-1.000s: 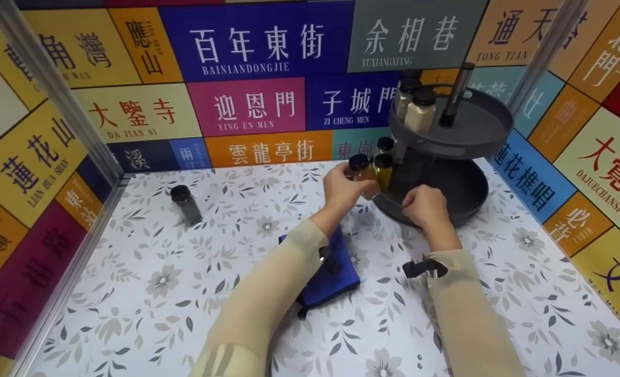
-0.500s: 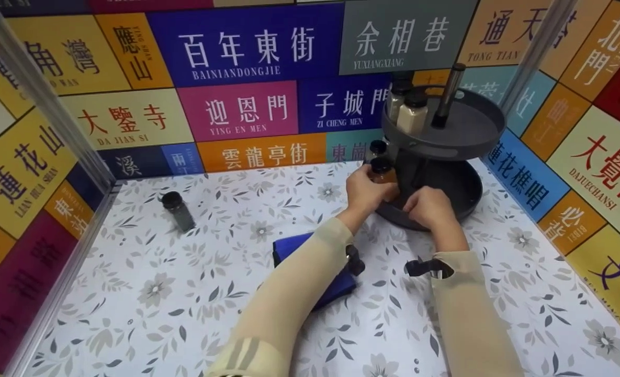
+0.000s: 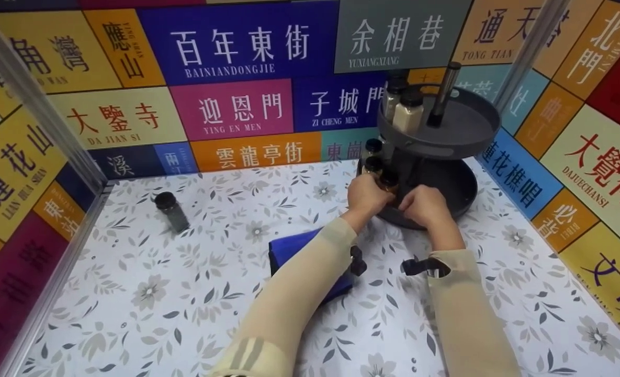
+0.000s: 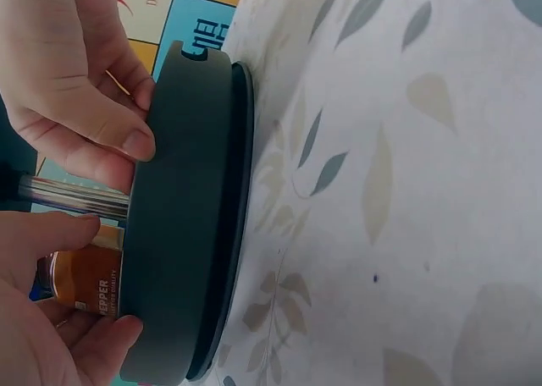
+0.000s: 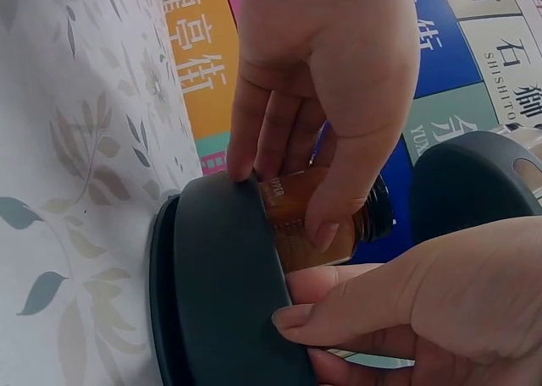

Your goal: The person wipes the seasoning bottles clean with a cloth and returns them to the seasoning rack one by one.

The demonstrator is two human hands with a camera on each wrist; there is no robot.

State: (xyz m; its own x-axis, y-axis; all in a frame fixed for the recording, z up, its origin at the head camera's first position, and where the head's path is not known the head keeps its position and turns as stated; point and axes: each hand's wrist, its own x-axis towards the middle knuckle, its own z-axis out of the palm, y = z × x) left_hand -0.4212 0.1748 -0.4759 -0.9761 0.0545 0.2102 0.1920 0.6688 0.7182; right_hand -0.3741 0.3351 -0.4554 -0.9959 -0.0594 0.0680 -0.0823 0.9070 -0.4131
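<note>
A two-tier dark grey rotating tray (image 3: 448,151) stands at the back right. My left hand (image 3: 367,198) holds a black-capped spice jar (image 5: 292,221) of orange-brown powder, its label partly reading "PEPPER", between thumb and fingers. The jar's base is down inside the rim of the lower tier (image 4: 174,259); whether it touches the floor there is hidden. My right hand (image 3: 426,205) pinches the lower tier's rim, thumb outside and fingers inside, as the right wrist view shows. Other capped jars (image 3: 372,163) stand on the lower tier, left of the held one.
Pale-filled jars (image 3: 409,112) stand on the upper tier beside a metal post (image 3: 446,94). A dark jar (image 3: 172,212) stands alone at the table's left. A folded blue cloth (image 3: 294,248) lies partly under my left forearm. Printed panels (image 3: 236,47) wall the table's back and sides.
My left hand has carried the pepper jar rightward and down, from beside the lower tier to inside its rim. My right hand has stayed at the rim. The head view has shifted slightly.
</note>
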